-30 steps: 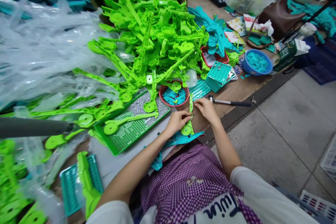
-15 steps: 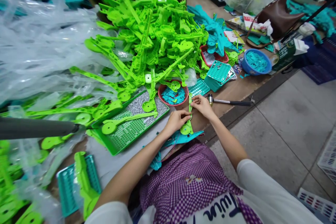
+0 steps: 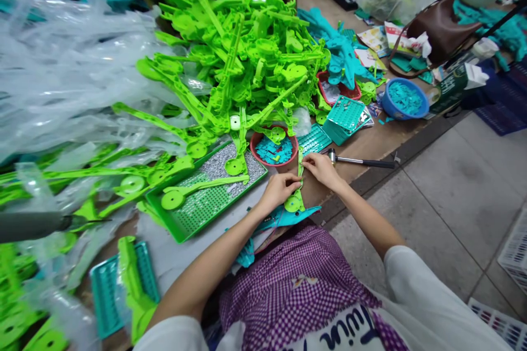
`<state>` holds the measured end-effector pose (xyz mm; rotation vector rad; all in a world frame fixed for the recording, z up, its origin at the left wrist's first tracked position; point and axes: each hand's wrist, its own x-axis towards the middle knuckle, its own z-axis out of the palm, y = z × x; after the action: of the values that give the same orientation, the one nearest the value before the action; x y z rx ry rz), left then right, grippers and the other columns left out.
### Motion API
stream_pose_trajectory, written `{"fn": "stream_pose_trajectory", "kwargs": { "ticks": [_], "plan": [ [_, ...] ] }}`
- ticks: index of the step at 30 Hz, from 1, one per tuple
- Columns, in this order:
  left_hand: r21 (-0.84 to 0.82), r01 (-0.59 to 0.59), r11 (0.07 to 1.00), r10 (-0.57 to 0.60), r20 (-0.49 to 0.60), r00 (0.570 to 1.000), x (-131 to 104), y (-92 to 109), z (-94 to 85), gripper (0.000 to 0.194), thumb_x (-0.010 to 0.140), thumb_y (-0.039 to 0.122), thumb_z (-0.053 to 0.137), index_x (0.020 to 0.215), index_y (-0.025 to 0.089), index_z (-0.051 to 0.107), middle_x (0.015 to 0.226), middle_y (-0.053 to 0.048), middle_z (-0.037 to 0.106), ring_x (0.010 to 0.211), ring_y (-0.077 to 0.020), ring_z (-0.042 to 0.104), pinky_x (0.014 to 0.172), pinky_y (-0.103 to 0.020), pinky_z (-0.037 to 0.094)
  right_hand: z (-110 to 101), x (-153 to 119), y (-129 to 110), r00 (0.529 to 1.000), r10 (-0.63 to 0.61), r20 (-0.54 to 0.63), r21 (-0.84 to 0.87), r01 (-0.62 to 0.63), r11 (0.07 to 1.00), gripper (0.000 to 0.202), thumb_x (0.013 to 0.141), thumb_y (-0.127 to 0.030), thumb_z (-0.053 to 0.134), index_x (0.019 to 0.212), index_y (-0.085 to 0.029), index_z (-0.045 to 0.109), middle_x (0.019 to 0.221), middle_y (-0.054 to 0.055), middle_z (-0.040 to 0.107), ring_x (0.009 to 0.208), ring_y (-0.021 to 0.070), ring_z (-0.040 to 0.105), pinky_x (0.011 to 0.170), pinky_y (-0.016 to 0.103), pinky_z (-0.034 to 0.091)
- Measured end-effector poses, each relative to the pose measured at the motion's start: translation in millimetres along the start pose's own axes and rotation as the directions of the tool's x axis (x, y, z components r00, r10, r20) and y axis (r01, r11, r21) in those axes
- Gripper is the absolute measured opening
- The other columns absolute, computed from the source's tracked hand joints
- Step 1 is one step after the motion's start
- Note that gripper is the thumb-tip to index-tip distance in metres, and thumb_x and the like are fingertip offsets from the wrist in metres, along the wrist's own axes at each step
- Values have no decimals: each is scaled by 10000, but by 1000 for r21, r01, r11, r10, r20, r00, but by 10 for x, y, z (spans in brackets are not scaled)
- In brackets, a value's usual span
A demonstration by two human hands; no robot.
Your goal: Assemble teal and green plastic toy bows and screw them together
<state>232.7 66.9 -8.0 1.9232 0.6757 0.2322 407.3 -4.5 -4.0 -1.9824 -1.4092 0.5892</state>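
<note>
– Green part [image 3: 293,204]: where?
– At the brown table [image 3: 318,191], round end next to a teal piece [image 3: 284,218]. Left hand [image 3: 276,193] pinches its middle; right hand [image 3: 323,170] has fingertips narrowed at its slim end, hold unclear.
– Handling?
– Probably best: left steadies, right works lightly. Hammer [image 3: 362,163] lies just beyond the right.

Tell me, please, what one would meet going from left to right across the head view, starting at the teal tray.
Teal tray → green tray → left hand → lime-green plastic part → right hand → black-handled hammer → blue bowl.
</note>
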Motion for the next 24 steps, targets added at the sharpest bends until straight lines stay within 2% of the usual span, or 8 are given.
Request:
{"fn": "stream_pose_trajectory", "kwargs": {
  "ticks": [4, 10, 17, 24],
  "plan": [
    [-1, -8, 1000, 8, -3, 1000, -3, -14, 4, 167, 799, 169, 682, 936, 188, 775, 985, -55, 778, 902, -244, 726, 852, -339, 531, 30, -56, 45, 998, -55, -7, -7, 55, 998, 93, 888, -150, 569, 912, -167, 657, 940, 72, 710, 845, 170, 648, 795, 275, 480],
    [4, 2, 1000, -2, -7, 1000, -1, -25, 8, 164, 800, 195, 679, 932, 192, 776, 988, -52, 778, 920, -247, 723, 861, -343, 533, 72, -61, 21, 998, -34, -58, -78, 29, 997, 120, 929, -182, 516, 943, -163, 634, 979, 84, 690, 870, 175, 632, 813, 274, 455],
    [3, 9, 1000, -9, -5, 1000, -3, -12, 2, 166, 801, 190, 677, 935, 182, 775, 991, -58, 777, 914, -250, 725, 866, -347, 532, 47, -6, -39, 1000, 10, 18, -178, -6, 984, 98, 900, -168, 542, 927, -172, 636, 917, 67, 695, 847, 181, 638, 777, 270, 440],
    [10, 11, 1000, -11, 5, 1000, -2, 3, -3, 171, 805, 186, 675, 945, 183, 773, 1005, -58, 774, 927, -252, 726, 875, -353, 527, 40, -23, -32, 1000, 5, -24, -105, -7, 994, 96, 891, -167, 545, 886, -176, 640, 902, 52, 712, 806, 156, 647, 749, 247, 445]
  ]
}}
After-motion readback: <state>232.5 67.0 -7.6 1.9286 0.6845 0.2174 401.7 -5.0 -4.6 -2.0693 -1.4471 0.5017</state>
